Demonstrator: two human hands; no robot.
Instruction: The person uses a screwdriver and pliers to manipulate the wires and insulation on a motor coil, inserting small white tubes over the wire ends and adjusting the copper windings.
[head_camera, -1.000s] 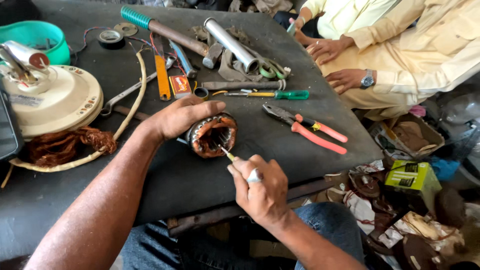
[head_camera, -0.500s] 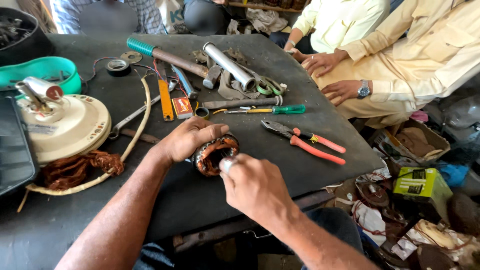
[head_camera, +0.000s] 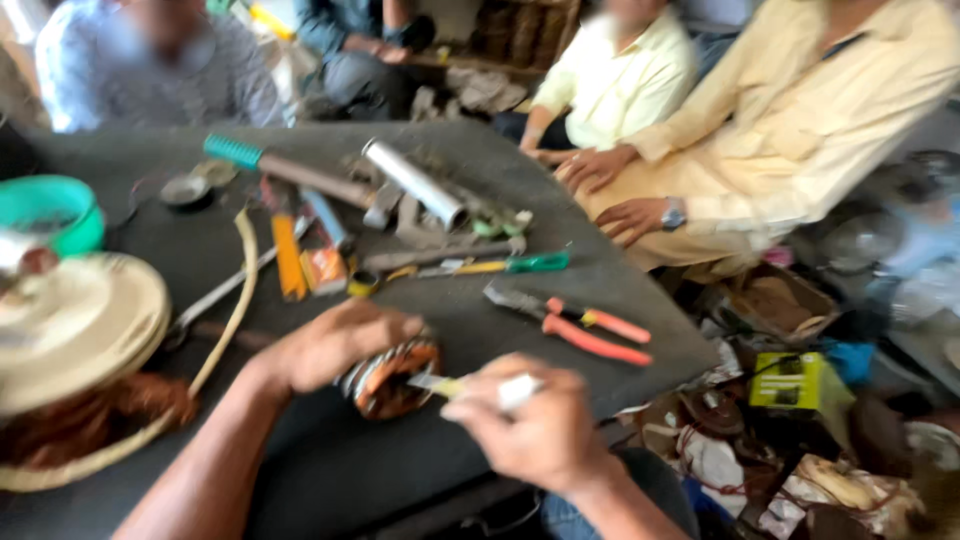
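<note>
brightness: even daylight, fairly bright, a little washed out toward the far left
light source: seems to come from the far side; exact origin cannot be told
shadows: soft and faint on the dark table (head_camera: 480, 160)
glare: pale sheen on the metal tube (head_camera: 412, 182)
blur: motion smear over the whole frame; near hands and left edge softest
sharpest: red pliers (head_camera: 580, 325), only moderately
</note>
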